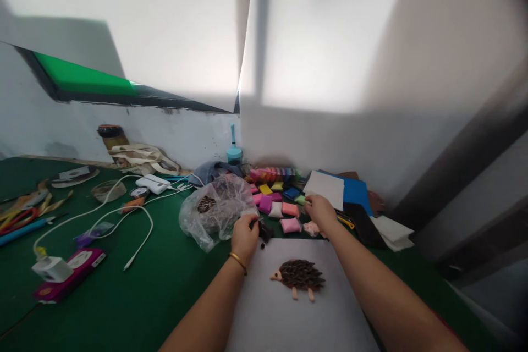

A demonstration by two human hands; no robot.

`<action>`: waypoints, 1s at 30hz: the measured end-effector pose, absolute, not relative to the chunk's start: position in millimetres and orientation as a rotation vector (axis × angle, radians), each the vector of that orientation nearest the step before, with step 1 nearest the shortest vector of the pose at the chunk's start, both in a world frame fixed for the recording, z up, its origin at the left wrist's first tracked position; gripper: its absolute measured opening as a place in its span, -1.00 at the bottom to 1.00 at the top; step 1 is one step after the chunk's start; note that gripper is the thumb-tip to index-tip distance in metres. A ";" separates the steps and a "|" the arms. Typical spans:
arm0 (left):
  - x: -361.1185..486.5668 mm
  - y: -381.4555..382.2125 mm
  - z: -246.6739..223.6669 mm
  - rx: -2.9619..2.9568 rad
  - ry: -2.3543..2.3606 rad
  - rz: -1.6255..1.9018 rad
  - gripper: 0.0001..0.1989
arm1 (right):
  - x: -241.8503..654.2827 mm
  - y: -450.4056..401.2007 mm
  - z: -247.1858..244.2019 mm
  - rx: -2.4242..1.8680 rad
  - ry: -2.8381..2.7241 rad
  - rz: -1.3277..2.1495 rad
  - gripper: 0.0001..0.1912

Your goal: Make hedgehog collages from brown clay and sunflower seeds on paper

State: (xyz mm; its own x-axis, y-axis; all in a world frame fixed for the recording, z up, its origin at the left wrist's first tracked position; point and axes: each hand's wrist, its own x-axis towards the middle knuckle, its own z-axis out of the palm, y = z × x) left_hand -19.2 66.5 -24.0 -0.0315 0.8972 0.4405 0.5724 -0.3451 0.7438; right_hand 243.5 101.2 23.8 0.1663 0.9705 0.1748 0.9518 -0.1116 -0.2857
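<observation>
On a white sheet (289, 324) lies a hedgehog figure (302, 275) with dark brown spikes and a pale peach snout and legs. My left hand (245, 239), with a gold bangle at the wrist, is closed at the sheet's far left edge, between a clear plastic bag (206, 225) and a dark clump (265, 231). What its fingers hold, if anything, is hidden. Farther right, my right hand (319, 212) reaches over the sheet, its fingers pinched at a light green clay packet (301, 199). Pink clay packets (291, 225) and several other colours lie beside it.
White paper (325, 190) and a blue sheet (358, 196) lie behind my right hand, a black pouch (363, 225) to its right. Left on the green table are white cables (150, 225), a magenta power strip (70, 275) and scissors (20, 220). A wall stands behind.
</observation>
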 end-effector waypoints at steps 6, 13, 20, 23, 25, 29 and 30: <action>-12.4 56.9 -10.6 1.991 1.522 1.393 -0.82 | 254.3 128.1 14.2 -2.253 -1.802 0.045 -0.66; -10.0 49.0 -3.8 1.976 1.472 1.454 -0.83 | 253.5 131.2 19.9 -2.194 -1.736 0.015 -0.68; -3.7 34.8 9.4 1.782 1.337 1.493 -0.82 | 227.2 77.7 35.1 -1.828 -1.864 0.056 -0.64; 5.3 20.7 16.8 1.634 1.185 1.372 -0.72 | 208.8 36.1 39.3 -1.414 -1.984 0.051 -0.67; 11.9 11.7 21.0 1.607 1.113 1.310 -0.73 | 200.5 11.6 42.6 -1.318 -2.017 0.030 -0.70; 21.5 2.4 23.2 1.576 1.090 1.213 -0.80 | 195.5 -17.1 46.1 -1.262 -1.995 -0.038 -0.71; 22.7 1.6 22.7 1.575 1.085 1.188 -0.80 | 195.7 -20.6 45.7 -1.259 -1.980 -0.054 -0.70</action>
State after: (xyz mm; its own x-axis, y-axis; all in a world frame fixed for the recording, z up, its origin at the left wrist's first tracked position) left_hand 22.7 1.6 22.7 0.1676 0.9594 0.2269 0.1390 -0.2508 0.9580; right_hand 195.7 -20.6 45.7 -0.2111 0.7531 0.6231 0.7857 0.5100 -0.3502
